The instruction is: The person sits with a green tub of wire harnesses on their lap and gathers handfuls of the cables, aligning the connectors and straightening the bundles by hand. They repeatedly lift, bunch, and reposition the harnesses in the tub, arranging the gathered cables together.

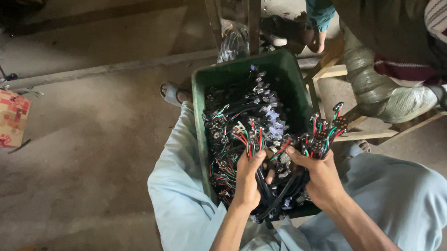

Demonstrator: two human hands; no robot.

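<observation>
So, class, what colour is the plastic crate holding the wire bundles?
Dark green plastic crate, clearest in the head view.

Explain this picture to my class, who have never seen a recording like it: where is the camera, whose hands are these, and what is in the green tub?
There is no machine here. The single picture comes from a camera worn on a person's head, looking down at their own lap and two bare hands. The person sits with a green plastic tub resting between their knees, filled with short black cables that end in red, green and white wires. The left hand grips one bundle of these cables; the right hand holds up another bundle beside the tub. A cardboard box sits on the concrete floor to the left. At the top right, another person sits on a wooden stool.
</observation>
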